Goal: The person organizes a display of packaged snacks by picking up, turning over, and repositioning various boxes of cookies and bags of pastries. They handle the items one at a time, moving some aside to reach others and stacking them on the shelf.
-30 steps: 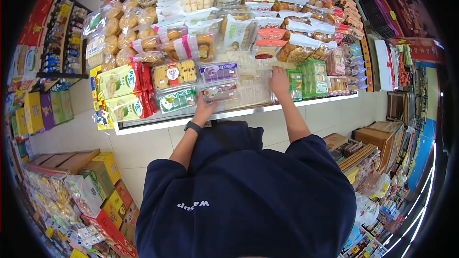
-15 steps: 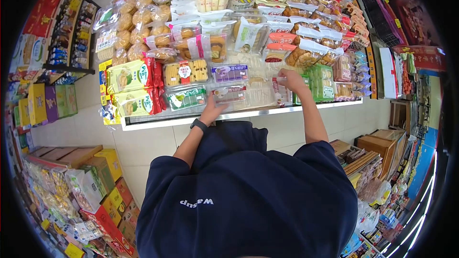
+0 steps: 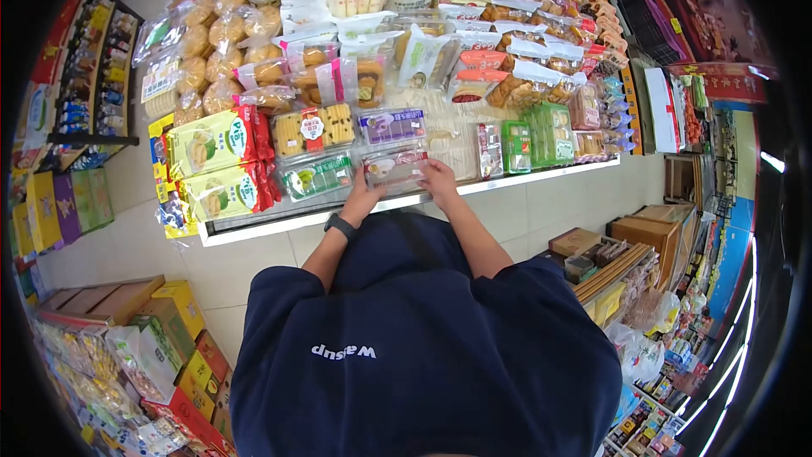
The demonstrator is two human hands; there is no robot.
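A clear plastic pack of pastries (image 3: 394, 166) lies at the front of the white display shelf (image 3: 541, 173). My left hand (image 3: 362, 200), with a black watch on its wrist, grips the pack's left end. My right hand (image 3: 440, 181) grips its right end. A purple-labelled pack (image 3: 391, 126) sits just behind it and a green-labelled pack (image 3: 316, 176) is to its left. A narrow pack with red ends (image 3: 489, 151) lies to the right, beside green packs (image 3: 516, 145).
The shelf is crowded with bagged breads and cakes (image 3: 254, 68) toward the back, and yellow-green bags (image 3: 211, 142) at the left. Cardboard boxes (image 3: 169, 305) stand on the floor at the left and more boxes (image 3: 643, 233) at the right. Snack racks line both sides.
My right hand left the red-ended pack beside the green packs and came left to the clear pack's right end. My left hand stayed on the pack.
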